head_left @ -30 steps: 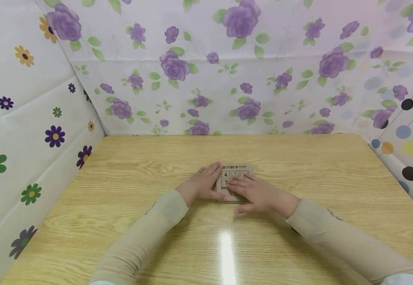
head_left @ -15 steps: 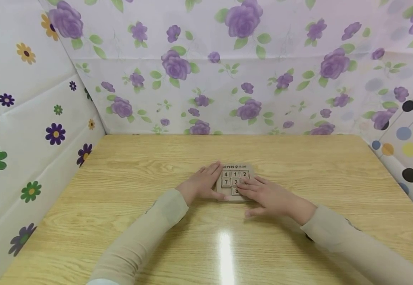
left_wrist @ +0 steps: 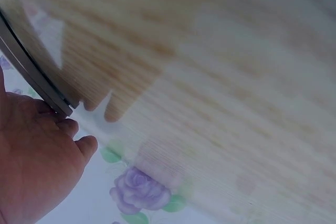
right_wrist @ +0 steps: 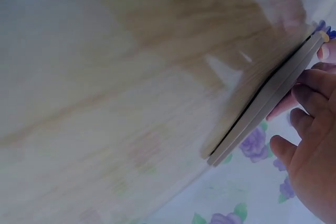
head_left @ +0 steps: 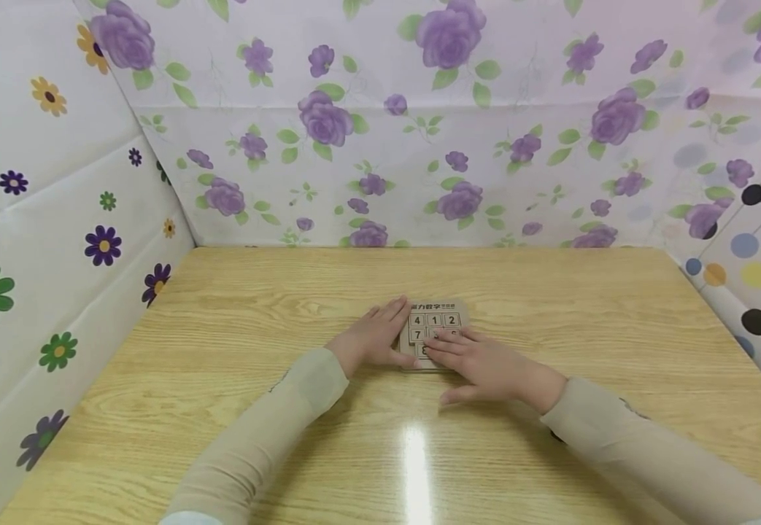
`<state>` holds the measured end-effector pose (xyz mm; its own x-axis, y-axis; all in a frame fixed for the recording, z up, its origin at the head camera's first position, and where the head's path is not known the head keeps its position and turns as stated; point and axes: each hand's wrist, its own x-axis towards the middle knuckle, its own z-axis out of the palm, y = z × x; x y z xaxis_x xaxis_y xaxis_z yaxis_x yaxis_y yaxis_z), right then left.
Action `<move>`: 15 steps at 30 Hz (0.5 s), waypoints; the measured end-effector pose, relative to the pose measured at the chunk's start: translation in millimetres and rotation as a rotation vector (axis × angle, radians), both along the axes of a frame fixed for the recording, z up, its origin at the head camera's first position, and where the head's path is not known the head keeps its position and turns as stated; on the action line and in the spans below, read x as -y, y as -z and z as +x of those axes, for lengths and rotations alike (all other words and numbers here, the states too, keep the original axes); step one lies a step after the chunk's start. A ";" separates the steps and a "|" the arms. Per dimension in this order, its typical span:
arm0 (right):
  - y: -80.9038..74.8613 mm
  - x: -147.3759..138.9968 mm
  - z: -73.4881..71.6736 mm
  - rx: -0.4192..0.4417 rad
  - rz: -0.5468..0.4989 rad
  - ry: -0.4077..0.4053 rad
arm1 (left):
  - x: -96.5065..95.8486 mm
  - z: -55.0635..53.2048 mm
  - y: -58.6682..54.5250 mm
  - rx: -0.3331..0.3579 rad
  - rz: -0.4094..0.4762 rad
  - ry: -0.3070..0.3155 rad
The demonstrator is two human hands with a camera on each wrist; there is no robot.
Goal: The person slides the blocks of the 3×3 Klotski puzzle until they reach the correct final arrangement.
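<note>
A magnetic number sliding puzzle [head_left: 433, 307] lies flat on the table, its tiles 4, 1, 2 and 7 readable. My left hand [head_left: 372, 340] holds its left side, fingers along the far left corner and thumb at the near edge. In the left wrist view, the puzzle's side edge [left_wrist: 32, 72] shows beside that hand. The fingertips of my right hand [head_left: 485, 362] rest on the tiles, with straight fingers touching the 8 tile [head_left: 423, 351] in the bottom row. Tiles to the right are partly hidden under these fingers. The right wrist view shows the puzzle's edge [right_wrist: 266, 100] beside the hand.
The wood-grain table [head_left: 275, 292] has a glossy surface with a bright light reflection [head_left: 416, 467] near its front. A flowered cloth [head_left: 367, 146] hangs behind it, with patterned cloths at the left and right sides.
My right hand shifts right off the middle tiles, then back left. The 8 tile slides left along the bottom row under its fingers. The left hand stays at the puzzle's side.
</note>
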<state>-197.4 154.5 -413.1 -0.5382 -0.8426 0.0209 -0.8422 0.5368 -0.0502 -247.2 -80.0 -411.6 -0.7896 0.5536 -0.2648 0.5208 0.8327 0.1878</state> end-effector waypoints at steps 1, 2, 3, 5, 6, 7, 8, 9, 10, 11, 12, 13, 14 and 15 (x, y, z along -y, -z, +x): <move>-0.1 1.8 -0.3 -0.001 -0.002 -0.004 | 0.0 0.2 -0.4 0.000 0.000 0.000; -0.4 3.6 -0.5 -0.001 -0.002 -0.007 | 0.1 0.4 -0.8 0.001 0.002 0.001; -1.0 5.3 -0.6 0.003 0.000 -0.007 | 0.2 0.7 -1.2 0.002 0.004 0.002; -1.5 7.7 -0.9 0.012 0.006 -0.006 | 0.2 1.0 -1.5 0.004 0.007 0.002; -1.8 8.3 -1.0 0.022 0.010 -0.002 | 0.3 1.0 -1.6 0.005 0.008 0.003; -2.1 8.2 -1.1 0.031 0.016 0.002 | 0.3 1.1 -1.6 0.009 0.006 0.002; -2.4 7.5 -1.1 0.040 0.019 0.009 | 0.3 1.0 -1.4 0.012 0.007 0.002; -2.6 6.1 -1.2 0.045 0.020 0.016 | 0.4 0.9 -1.1 0.014 0.010 0.000; -3.0 4.1 -1.1 0.053 0.020 0.025 | 0.4 0.6 -0.7 0.016 0.011 -0.001; -3.5 1.6 -1.4 0.059 0.016 0.034 | 0.4 0.6 -0.4 0.016 0.011 -0.002; -4.2 -1.2 -1.6 0.064 0.012 0.046 | 0.5 0.5 -0.3 0.017 0.011 -0.004; -4.7 -4.4 -2.1 0.061 0.009 0.056 | 0.7 0.5 -0.3 0.019 0.012 -0.006; -5.5 -7.7 -2.5 0.056 0.005 0.066 | 1.0 0.5 -0.2 0.018 0.015 -0.008; -6.3 -11.2 -2.8 0.052 0.000 0.076 | 1.4 0.7 -0.5 0.018 0.018 -0.010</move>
<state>-200.2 165.7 -406.8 -0.6010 -0.7992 -0.0090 -0.7953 0.5991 -0.0925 -246.5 -81.4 -411.1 -0.7904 0.5502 -0.2692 0.5085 0.8345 0.2125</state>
